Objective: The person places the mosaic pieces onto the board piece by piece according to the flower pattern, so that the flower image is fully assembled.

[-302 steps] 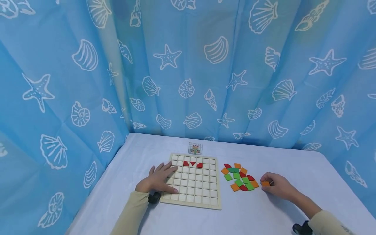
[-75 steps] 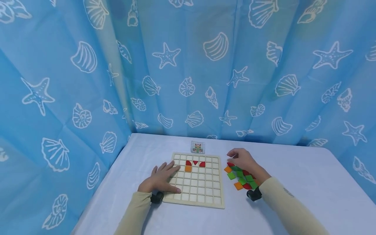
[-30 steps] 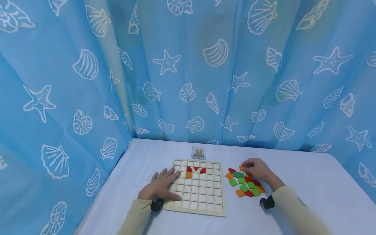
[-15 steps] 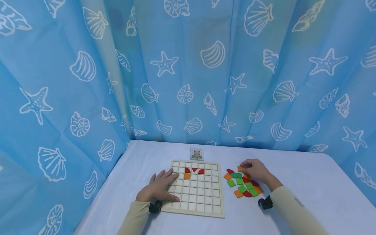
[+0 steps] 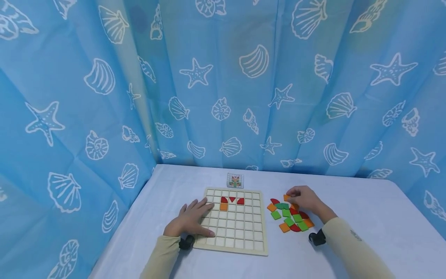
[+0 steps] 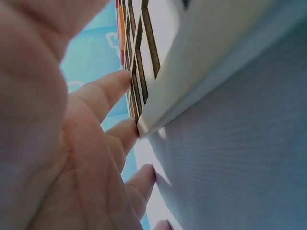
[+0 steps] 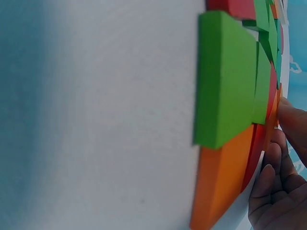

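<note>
My left hand (image 5: pixel 193 219) lies with spread fingers on the left edge of a wooden grid board (image 5: pixel 230 251). In the left wrist view its fingertips touch the board's rim (image 6: pixel 168 91). On the board are two red quarter-round tiles (image 5: pixel 241 201), a red triangle tile (image 5: pixel 232 199) between them, and an orange square tile (image 5: pixel 223 206) below the left one. My right hand (image 5: pixel 306 198), at the far side of a loose tile pile, pinches another orange square tile (image 5: pixel 286 197) between thumb and fingers. In the right wrist view, its thumb (image 7: pixel 290 120) is beside the orange tile.
The pile holds several green square tiles (image 5: pixel 276 215), red quarter-rounds (image 5: pixel 295 228) and orange squares (image 5: pixel 284 227), right of the board. A small pattern card (image 5: pixel 235 181) lies beyond the board on the white-covered table (image 5: pixel 174 182). A blue shell-print curtain (image 5: pixel 223 77) hangs behind.
Since the oldest frame, an orange tile has gone onto the board under the left red quarter-round. My right hand then returned to the pile and took hold of another; the left hand stayed put.
</note>
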Tool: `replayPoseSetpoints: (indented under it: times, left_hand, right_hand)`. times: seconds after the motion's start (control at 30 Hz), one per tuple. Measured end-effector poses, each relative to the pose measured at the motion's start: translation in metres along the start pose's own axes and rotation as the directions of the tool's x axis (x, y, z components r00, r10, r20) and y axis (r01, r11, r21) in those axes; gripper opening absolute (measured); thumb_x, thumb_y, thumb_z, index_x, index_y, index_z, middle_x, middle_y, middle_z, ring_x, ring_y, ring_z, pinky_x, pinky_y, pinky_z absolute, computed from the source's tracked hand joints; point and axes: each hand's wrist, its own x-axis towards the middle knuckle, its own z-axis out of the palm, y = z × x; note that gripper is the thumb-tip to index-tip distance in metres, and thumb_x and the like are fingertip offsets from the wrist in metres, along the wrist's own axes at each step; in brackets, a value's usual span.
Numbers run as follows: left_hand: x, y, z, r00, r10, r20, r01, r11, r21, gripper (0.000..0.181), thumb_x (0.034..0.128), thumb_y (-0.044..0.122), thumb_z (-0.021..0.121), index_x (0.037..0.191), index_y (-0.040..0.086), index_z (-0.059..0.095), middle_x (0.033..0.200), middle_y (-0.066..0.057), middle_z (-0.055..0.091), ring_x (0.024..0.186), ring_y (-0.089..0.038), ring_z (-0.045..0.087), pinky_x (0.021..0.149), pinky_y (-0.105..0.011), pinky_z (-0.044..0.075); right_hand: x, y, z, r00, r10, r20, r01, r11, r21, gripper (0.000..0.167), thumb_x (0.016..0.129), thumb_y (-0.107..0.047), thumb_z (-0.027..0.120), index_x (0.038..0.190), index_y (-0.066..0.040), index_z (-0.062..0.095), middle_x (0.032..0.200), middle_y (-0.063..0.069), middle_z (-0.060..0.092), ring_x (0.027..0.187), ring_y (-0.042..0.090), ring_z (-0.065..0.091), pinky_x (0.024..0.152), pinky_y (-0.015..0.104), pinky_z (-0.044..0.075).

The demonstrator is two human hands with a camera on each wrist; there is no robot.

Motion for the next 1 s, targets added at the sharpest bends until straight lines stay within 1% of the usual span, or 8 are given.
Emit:
replayPoseSetpoints:
  times: [0.17,0.37,0.47,0.53,0.77,1.0]
  left_hand:
    - [-0.0013,0.0009,0.0008,1.0,0.017,-0.004,-0.017,1.0,0.0,0.101,0.0682,0.06,0.083,0.152,0.025,0.039,0.164,-0.007,0.025,0.152,-0.039,0.016,0.118,-0.068,0.011]
    - [-0.003,0.0014,-0.0016,1.0,0.001,0.018,-0.001,1.0,0.004,0.101,0.0698,0.058,0.082,0.154,0.025,0.037,0.165,-0.007,0.022,0.152,-0.038,0.012,0.119,-0.066,0.007]
    - [-0.0037,0.0006,-0.0003,1.0,0.005,0.015,-0.005,1.0,-0.003,0.101,0.0699,0.058,0.082,0.153,0.025,0.037,0.165,-0.007,0.022,0.152,-0.039,0.013,0.119,-0.066,0.007]
    - [-0.0048,0.0003,0.0,1.0,0.01,0.01,-0.009,1.0,-0.005,0.101,0.0699,0.059,0.082,0.153,0.025,0.037,0.165,-0.007,0.022,0.152,-0.039,0.013,0.119,-0.066,0.008]
    - [-0.0034,-0.0028,0.0018,1.0,0.015,0.001,-0.015,1.0,-0.005,0.102,0.0687,0.061,0.082,0.153,0.026,0.037,0.165,-0.006,0.022,0.152,-0.038,0.013,0.119,-0.066,0.009]
    - [-0.0011,-0.0038,0.004,1.0,0.004,0.005,-0.005,1.0,0.009,0.102,0.0681,0.062,0.082,0.153,0.027,0.038,0.165,-0.006,0.023,0.153,-0.038,0.013,0.119,-0.066,0.009]
  right_hand:
    - [-0.0017,0.0003,-0.0018,1.0,-0.007,0.001,0.007,1.0,-0.004,0.028,0.093,-0.019,0.069,0.117,-0.005,0.067,0.107,0.012,0.065,0.095,0.025,0.055,0.077,0.032,0.055]
    - [-0.0001,0.001,-0.0026,1.0,-0.005,0.017,0.005,1.0,0.012,0.036,0.091,-0.021,0.07,0.123,-0.005,0.065,0.116,0.017,0.063,0.104,0.028,0.055,0.084,0.037,0.056]
    - [-0.0002,0.0014,-0.0025,1.0,0.006,0.024,-0.006,1.0,0.006,0.039,0.09,-0.022,0.071,0.125,-0.006,0.064,0.121,0.019,0.061,0.107,0.032,0.054,0.086,0.04,0.056]
    - [0.0001,0.0015,-0.002,1.0,0.011,0.024,-0.011,1.0,0.0,0.038,0.09,-0.022,0.071,0.124,-0.007,0.065,0.121,0.02,0.06,0.108,0.032,0.053,0.086,0.04,0.056]
    - [0.0027,0.0003,-0.0007,0.999,0.031,0.023,-0.032,0.999,0.01,0.035,0.09,-0.02,0.071,0.119,-0.004,0.063,0.116,0.019,0.059,0.103,0.031,0.052,0.082,0.037,0.055]
    - [-0.0012,-0.0062,-0.0011,0.999,0.048,-0.02,-0.048,0.999,-0.019,0.033,0.089,-0.015,0.07,0.116,0.001,0.058,0.106,0.018,0.06,0.093,0.028,0.056,0.074,0.032,0.056]
